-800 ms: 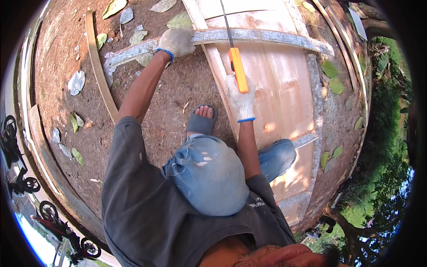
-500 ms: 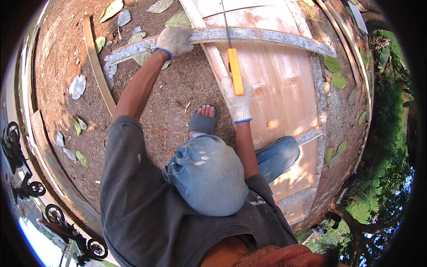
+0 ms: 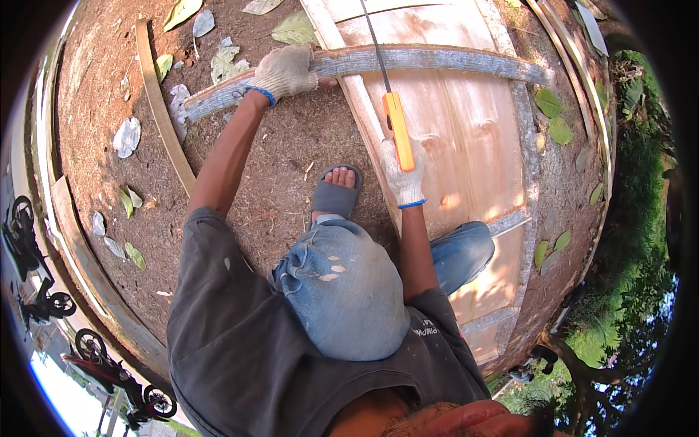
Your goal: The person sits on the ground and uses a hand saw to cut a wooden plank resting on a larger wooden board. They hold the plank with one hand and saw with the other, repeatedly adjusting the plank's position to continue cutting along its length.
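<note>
A hand saw with an orange handle [image 3: 399, 130] lies in my right hand [image 3: 402, 171], whose gloved fingers are closed round the grip. Its thin dark blade crosses a long, weathered wooden strip [image 3: 451, 60] and runs on beyond it. My left hand [image 3: 286, 71], in a white knitted glove with a blue cuff, is closed over the strip, left of the blade, with a bare fingertip showing at its right side. Beneath the strip's right part lies a framed plywood panel [image 3: 459, 138]. The strip's left part extends past the panel's edge over the ground.
My sandalled foot [image 3: 336, 191] stands beside the panel, and my other knee [image 3: 463, 255] is over it. A narrow wooden slat [image 3: 157, 102] lies at left among fallen leaves. Long boards [image 3: 109, 291] edge the area, with motorcycles [image 3: 98, 364] beyond. Greenery is at right.
My right hand and the saw have come back toward me and slightly right, the blade still across the strip. My left hand remains on the strip. The whole view has shifted a little.
</note>
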`<action>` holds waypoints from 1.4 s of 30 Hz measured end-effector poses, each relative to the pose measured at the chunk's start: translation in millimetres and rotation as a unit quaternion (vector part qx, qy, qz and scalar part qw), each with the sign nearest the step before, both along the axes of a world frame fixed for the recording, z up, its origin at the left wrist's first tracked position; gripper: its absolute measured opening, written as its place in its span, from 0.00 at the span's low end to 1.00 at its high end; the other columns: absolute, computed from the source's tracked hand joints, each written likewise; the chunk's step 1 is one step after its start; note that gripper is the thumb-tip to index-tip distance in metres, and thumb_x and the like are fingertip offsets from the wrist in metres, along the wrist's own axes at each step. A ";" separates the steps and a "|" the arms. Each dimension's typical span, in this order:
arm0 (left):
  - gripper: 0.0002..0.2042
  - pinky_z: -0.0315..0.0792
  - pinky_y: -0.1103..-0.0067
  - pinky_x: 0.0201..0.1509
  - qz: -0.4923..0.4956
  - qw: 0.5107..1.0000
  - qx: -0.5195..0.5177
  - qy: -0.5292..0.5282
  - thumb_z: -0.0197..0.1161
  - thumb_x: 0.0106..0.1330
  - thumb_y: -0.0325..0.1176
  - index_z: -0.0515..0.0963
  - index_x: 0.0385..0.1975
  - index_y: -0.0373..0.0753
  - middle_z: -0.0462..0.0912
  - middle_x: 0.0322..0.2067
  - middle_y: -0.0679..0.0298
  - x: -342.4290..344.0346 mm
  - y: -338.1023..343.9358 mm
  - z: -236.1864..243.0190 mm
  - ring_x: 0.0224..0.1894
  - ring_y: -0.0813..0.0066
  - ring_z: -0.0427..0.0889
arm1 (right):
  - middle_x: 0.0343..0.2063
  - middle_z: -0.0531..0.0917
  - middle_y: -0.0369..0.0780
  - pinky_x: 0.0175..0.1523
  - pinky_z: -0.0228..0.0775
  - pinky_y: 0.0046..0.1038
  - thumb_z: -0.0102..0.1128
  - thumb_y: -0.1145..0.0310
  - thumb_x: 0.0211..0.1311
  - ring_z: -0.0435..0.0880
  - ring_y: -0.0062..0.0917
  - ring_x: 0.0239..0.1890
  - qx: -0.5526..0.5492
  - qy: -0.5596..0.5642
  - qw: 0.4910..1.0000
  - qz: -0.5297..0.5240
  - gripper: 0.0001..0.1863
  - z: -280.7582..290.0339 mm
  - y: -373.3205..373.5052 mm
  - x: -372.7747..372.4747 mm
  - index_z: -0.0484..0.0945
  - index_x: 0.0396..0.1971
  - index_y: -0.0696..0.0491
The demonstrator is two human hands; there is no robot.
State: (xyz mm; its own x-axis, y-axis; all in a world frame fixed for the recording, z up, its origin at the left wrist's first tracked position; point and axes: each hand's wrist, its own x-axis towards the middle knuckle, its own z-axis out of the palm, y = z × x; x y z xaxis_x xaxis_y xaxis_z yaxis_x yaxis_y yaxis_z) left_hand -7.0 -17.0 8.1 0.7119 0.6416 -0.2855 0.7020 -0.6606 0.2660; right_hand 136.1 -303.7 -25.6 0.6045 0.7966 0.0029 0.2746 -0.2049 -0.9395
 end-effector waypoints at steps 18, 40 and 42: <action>0.38 0.79 0.65 0.39 0.026 0.993 -0.104 0.040 0.78 0.44 0.69 0.83 0.24 0.29 0.85 0.24 0.48 2.5 22.5 -8.4 0.30 0.58 0.88 | 0.20 0.76 0.42 0.30 0.71 0.32 0.65 0.72 0.56 0.76 0.23 0.22 -0.185 0.039 0.982 -0.020 0.08 124.6 -112.8 -45.4 0.81 0.33 0.62; 0.35 0.83 0.62 0.38 -0.028 0.991 0.127 0.027 0.71 0.48 0.72 0.86 0.35 0.40 0.88 0.29 0.53 3.5 -1.7 -8.3 0.34 0.54 0.90 | 0.17 0.76 0.42 0.30 0.70 0.31 0.65 0.74 0.54 0.77 0.30 0.19 -0.133 0.026 0.991 0.005 0.05 92.1 -119.3 -67.3 0.80 0.28 0.58; 0.30 0.83 0.61 0.39 -0.018 0.974 0.222 -0.036 0.69 0.55 0.68 0.85 0.36 0.42 0.88 0.30 0.54 -2.3 6.0 -17.0 0.35 0.53 0.90 | 0.17 0.76 0.42 0.29 0.69 0.31 0.64 0.75 0.54 0.77 0.29 0.19 -0.126 0.004 0.992 0.019 0.03 75.0 -106.0 -58.1 0.80 0.27 0.58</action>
State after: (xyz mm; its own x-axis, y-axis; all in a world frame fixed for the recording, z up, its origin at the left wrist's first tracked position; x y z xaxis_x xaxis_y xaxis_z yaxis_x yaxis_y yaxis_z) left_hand -9.3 -11.0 -9.0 0.7447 0.6642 0.0658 0.6658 -0.7461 -0.0052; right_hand 78.0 -409.7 49.3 0.5740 0.7931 -0.2037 0.2799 -0.4239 -0.8614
